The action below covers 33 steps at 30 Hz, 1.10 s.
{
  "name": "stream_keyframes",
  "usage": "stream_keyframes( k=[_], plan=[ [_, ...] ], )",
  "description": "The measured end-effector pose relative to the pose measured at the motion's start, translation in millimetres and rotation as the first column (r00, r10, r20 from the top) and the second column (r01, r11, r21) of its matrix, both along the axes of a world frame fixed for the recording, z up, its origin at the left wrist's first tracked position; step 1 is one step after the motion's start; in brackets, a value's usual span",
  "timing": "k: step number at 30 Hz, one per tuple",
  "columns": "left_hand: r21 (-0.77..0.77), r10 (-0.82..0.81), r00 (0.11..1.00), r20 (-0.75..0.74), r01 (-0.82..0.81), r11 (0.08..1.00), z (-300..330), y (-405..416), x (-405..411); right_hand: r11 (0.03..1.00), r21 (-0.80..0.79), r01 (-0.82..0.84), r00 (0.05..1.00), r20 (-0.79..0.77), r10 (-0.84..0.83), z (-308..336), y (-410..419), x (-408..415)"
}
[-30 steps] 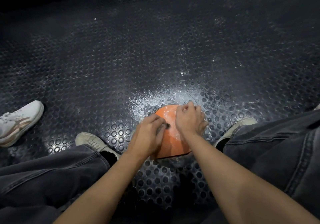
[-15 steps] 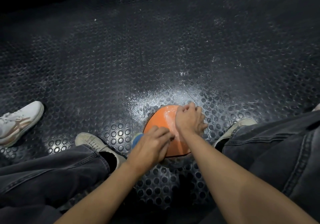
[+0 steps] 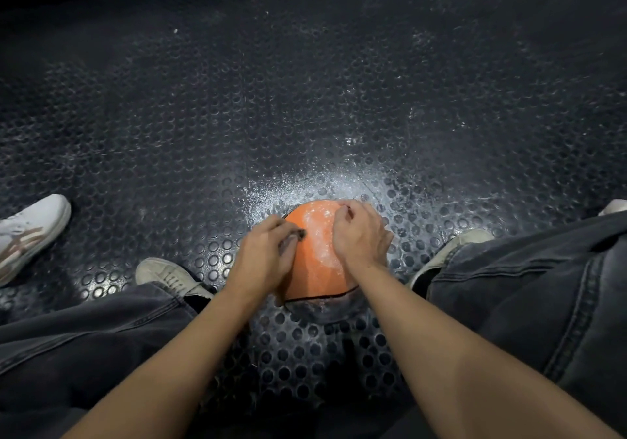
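Scrubbing step in hand. Ball (image 3: 315, 258) is gripped beneath right hand (image 3: 361, 235), fingers curled over it. Small dark pad (image 3: 299, 234), possibly abrasive, is pinched in left hand (image 3: 264, 255) at ball's left. Next, firm strokes needed, with ball steadied.

The orange ball (image 3: 317, 255) sits on the black studded floor (image 3: 305, 116), low in the view and a little right of centre. Its rounded top faces up and is smeared with white, powdery streaks, and a thin black seam curves across its near side. The left hand (image 3: 268, 255) rests against its left flank, pinching a small dark piece (image 3: 299, 234) onto the surface. The right hand (image 3: 361, 235) lies curled over its upper right side.
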<state>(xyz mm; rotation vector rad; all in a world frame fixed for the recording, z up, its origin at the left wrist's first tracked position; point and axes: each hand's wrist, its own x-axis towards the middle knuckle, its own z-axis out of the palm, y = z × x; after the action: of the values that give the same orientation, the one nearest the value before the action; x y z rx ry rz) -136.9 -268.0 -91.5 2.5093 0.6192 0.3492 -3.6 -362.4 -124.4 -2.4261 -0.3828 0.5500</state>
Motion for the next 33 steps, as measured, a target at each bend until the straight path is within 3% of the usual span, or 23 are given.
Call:
stream_keyframes(
  k=[2, 6, 8, 11, 13, 16, 17, 21, 23, 26, 27, 31, 33],
  plan=[
    [-0.031, 0.021, 1.0, 0.01, -0.021, 0.999, 0, -6, 1, 0.999, -0.019, 0.036, 0.999, -0.002, -0.036, 1, 3, -1],
    [-0.009, -0.327, 0.945, -0.029, 0.327, 0.945, 3, -30, -18, 0.999, -0.026, 0.048, 0.999, -0.019, -0.048, 0, 3, 5],
    [-0.026, -0.215, 0.977, -0.011, 0.215, 0.976, 1, -19, -11, 0.999, -0.012, 0.043, 0.999, -0.023, -0.043, -1, 4, 5],
    [-0.061, 0.137, 0.991, 0.014, -0.136, 0.989, -1, -11, 6, 0.996, -0.028, 0.09, 0.995, -0.034, -0.091, 2, 12, 4],
    [-0.038, 0.08, 0.997, -0.005, -0.08, 0.996, 0, -21, 6, 0.99, -0.044, 0.131, 0.99, -0.044, -0.133, 4, 15, 5],
    [0.002, -0.247, 0.967, -0.06, 0.247, 0.969, 7, -31, -7, 0.992, -0.039, 0.124, 0.99, -0.057, -0.126, 1, 10, 9],
    [0.019, -0.273, 0.959, -0.078, 0.275, 0.961, 8, -24, -5, 0.993, -0.032, 0.111, 0.992, -0.053, -0.113, 1, 8, 10],
    [0.036, 0.026, 0.999, -0.04, -0.025, 0.999, 6, 0, 19, 0.992, -0.043, 0.116, 0.992, -0.047, -0.118, 0, 12, 5],
    [0.044, -0.082, 0.996, -0.04, 0.083, 0.996, 6, -9, 13, 0.99, -0.065, 0.129, 0.99, -0.046, -0.132, 0, 15, 4],
    [0.017, -0.389, 0.914, -0.111, 0.394, 0.919, 11, -21, -6, 0.991, -0.074, 0.111, 0.992, -0.051, -0.115, -1, 11, 7],
    [0.037, -0.404, 0.906, -0.128, 0.412, 0.911, 11, -16, -4, 0.993, -0.068, 0.099, 0.994, -0.048, -0.102, 0, 11, 7],
    [0.056, -0.056, 0.998, -0.025, 0.057, 0.997, 7, 3, 18, 0.992, -0.074, 0.106, 0.993, -0.05, -0.11, 2, 16, 4],
    [0.045, -0.128, 0.991, -0.032, 0.129, 0.991, 8, -10, 13, 0.988, -0.093, 0.122, 0.991, -0.042, -0.127, 1, 16, 4]
  ],
)
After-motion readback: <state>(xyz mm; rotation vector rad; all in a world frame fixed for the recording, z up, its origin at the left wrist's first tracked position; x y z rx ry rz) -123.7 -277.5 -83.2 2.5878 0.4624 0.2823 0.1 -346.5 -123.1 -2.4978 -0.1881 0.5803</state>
